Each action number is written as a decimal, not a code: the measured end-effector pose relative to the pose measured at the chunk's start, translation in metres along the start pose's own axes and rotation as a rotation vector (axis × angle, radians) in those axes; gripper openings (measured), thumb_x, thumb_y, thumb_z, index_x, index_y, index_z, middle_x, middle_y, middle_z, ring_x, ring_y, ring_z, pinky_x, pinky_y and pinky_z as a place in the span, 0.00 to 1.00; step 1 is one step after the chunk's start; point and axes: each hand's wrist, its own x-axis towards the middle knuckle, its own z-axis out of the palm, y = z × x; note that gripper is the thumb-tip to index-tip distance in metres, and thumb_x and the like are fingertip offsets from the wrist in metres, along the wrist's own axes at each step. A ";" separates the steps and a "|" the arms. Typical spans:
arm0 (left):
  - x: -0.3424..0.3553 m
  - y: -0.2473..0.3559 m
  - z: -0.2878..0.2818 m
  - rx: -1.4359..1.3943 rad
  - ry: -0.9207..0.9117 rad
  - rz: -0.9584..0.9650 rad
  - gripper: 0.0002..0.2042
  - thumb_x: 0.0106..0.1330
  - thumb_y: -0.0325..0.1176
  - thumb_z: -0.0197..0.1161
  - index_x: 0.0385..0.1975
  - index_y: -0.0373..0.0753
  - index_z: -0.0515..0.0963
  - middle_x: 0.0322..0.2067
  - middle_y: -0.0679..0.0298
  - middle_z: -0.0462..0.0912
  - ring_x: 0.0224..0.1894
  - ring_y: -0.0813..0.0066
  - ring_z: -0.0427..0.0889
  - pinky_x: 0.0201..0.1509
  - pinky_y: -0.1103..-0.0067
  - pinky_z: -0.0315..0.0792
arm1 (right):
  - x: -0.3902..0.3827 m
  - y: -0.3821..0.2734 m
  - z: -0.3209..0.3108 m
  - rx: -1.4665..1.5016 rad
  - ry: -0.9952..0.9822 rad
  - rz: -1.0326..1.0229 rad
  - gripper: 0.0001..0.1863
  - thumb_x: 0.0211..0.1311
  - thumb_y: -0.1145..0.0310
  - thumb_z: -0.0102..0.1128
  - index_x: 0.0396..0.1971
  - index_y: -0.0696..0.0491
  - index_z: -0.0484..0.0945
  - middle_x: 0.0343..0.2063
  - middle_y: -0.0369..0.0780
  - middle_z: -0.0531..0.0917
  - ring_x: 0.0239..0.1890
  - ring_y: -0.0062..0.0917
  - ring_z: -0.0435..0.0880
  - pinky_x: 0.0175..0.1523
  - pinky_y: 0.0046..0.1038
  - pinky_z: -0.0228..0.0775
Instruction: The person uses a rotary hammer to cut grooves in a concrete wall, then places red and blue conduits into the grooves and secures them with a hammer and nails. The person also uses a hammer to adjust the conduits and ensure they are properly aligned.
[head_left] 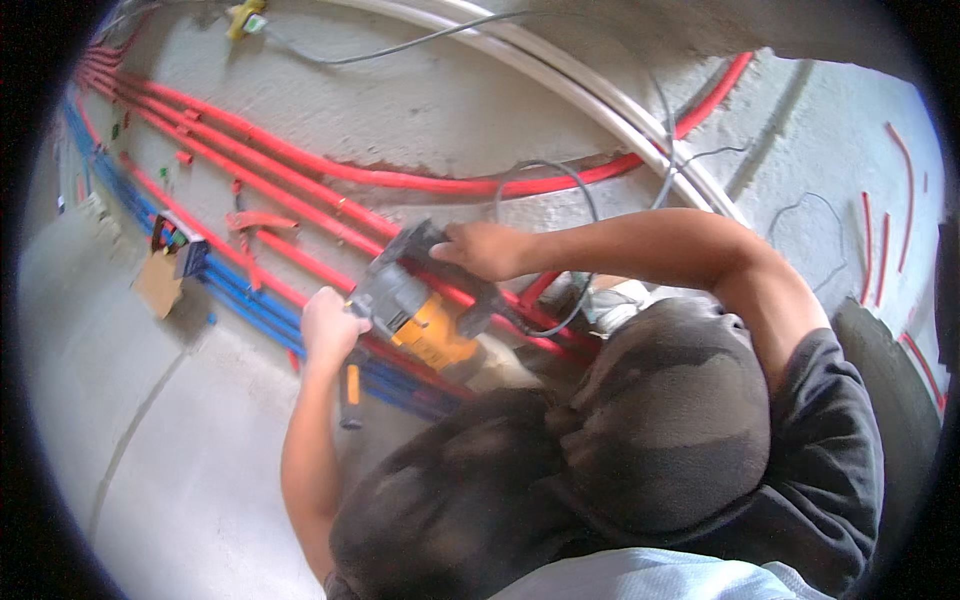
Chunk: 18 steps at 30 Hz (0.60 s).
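My right hand [483, 250] is closed around the black end of a yellow, grey and black rotary hammer [430, 335], which lies slanted over the pipes. At its left side, my left hand [332, 322] has its fingers curled against a dark grey part of the tool. A black-and-orange grip [350, 395] sticks down just below that hand. Red pipes [290, 195] run under and beside the hammer, with blue pipes [255, 300] along their near side. The hammer's lower end is blurred near my dark-clothed knee [670, 420], and I cannot make out a bit.
A grey cable [590, 200] loops beyond my right arm. White pipes [560, 75] curve across the far side. A torn cardboard box [160, 280] with small coloured pieces sits by the blue pipes at left. A yellow plug [245, 20] lies far left; loose red pipe lengths [884, 255] lie right.
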 end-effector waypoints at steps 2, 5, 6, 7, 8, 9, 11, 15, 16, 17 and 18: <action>-0.002 -0.002 0.001 0.041 0.079 0.204 0.19 0.46 0.31 0.78 0.32 0.33 0.75 0.33 0.44 0.83 0.42 0.37 0.83 0.47 0.53 0.75 | -0.002 -0.002 0.003 -0.042 0.081 0.019 0.33 0.80 0.42 0.45 0.53 0.64 0.76 0.49 0.61 0.84 0.56 0.55 0.82 0.61 0.49 0.72; -0.011 -0.012 0.000 0.247 0.159 0.564 0.09 0.52 0.21 0.67 0.31 0.36 0.74 0.32 0.47 0.81 0.41 0.40 0.80 0.50 0.54 0.71 | -0.004 -0.008 0.004 0.021 0.039 -0.014 0.34 0.80 0.42 0.45 0.54 0.64 0.76 0.50 0.61 0.83 0.58 0.56 0.81 0.62 0.48 0.71; -0.009 -0.009 0.001 0.302 0.147 0.633 0.09 0.52 0.21 0.67 0.31 0.36 0.74 0.33 0.48 0.81 0.42 0.42 0.80 0.51 0.55 0.71 | -0.004 -0.004 0.002 0.024 0.041 -0.006 0.34 0.80 0.42 0.46 0.54 0.64 0.76 0.50 0.60 0.83 0.57 0.54 0.82 0.62 0.47 0.71; -0.009 -0.007 -0.004 0.367 0.137 0.701 0.10 0.52 0.22 0.68 0.31 0.37 0.74 0.33 0.49 0.80 0.42 0.43 0.79 0.51 0.55 0.70 | -0.003 -0.002 0.001 0.032 0.043 -0.005 0.33 0.80 0.42 0.48 0.54 0.63 0.76 0.50 0.59 0.84 0.57 0.52 0.82 0.61 0.46 0.71; -0.009 -0.006 -0.006 0.434 0.126 0.767 0.10 0.51 0.22 0.68 0.31 0.37 0.74 0.34 0.50 0.80 0.43 0.44 0.79 0.52 0.56 0.70 | -0.002 0.001 0.001 0.042 0.044 -0.006 0.33 0.79 0.42 0.49 0.54 0.63 0.77 0.50 0.58 0.84 0.56 0.50 0.83 0.61 0.45 0.71; -0.010 -0.009 -0.003 0.393 0.154 0.739 0.11 0.52 0.24 0.69 0.32 0.36 0.74 0.34 0.50 0.80 0.44 0.44 0.78 0.53 0.56 0.70 | -0.001 0.005 0.000 0.124 0.025 -0.002 0.33 0.79 0.42 0.51 0.54 0.63 0.77 0.49 0.57 0.85 0.56 0.47 0.83 0.61 0.44 0.72; -0.017 -0.018 0.009 0.305 0.194 0.708 0.13 0.54 0.28 0.72 0.35 0.34 0.75 0.35 0.50 0.79 0.45 0.45 0.78 0.54 0.56 0.70 | -0.006 0.018 -0.001 0.298 0.009 0.022 0.33 0.77 0.42 0.55 0.55 0.63 0.78 0.48 0.53 0.85 0.54 0.40 0.84 0.60 0.42 0.72; -0.056 -0.062 0.056 -0.244 0.329 -0.190 0.25 0.67 0.47 0.74 0.45 0.29 0.75 0.40 0.48 0.80 0.51 0.47 0.79 0.60 0.58 0.72 | 0.005 0.006 0.001 0.502 -0.009 0.071 0.35 0.69 0.40 0.65 0.52 0.62 0.82 0.44 0.47 0.88 0.49 0.35 0.85 0.56 0.38 0.75; -0.059 -0.065 0.064 -0.676 0.244 -0.283 0.25 0.73 0.52 0.68 0.44 0.30 0.75 0.39 0.51 0.82 0.40 0.56 0.82 0.48 0.62 0.79 | 0.008 -0.005 0.008 0.472 0.070 0.093 0.33 0.66 0.41 0.67 0.50 0.59 0.85 0.43 0.47 0.89 0.47 0.34 0.86 0.55 0.39 0.76; -0.059 -0.078 0.060 -1.274 -0.285 -0.362 0.27 0.76 0.58 0.60 0.41 0.34 0.77 0.33 0.56 0.84 0.27 0.64 0.81 0.33 0.69 0.79 | 0.007 -0.015 0.014 0.436 0.150 0.118 0.30 0.64 0.42 0.69 0.48 0.56 0.87 0.42 0.46 0.90 0.45 0.34 0.88 0.54 0.40 0.77; -0.062 -0.067 0.058 -1.371 -0.306 -0.449 0.27 0.76 0.60 0.57 0.40 0.35 0.79 0.29 0.58 0.83 0.23 0.67 0.80 0.28 0.71 0.77 | 0.005 -0.021 0.022 0.381 0.236 0.115 0.29 0.61 0.44 0.70 0.46 0.58 0.87 0.38 0.47 0.90 0.44 0.36 0.89 0.52 0.41 0.79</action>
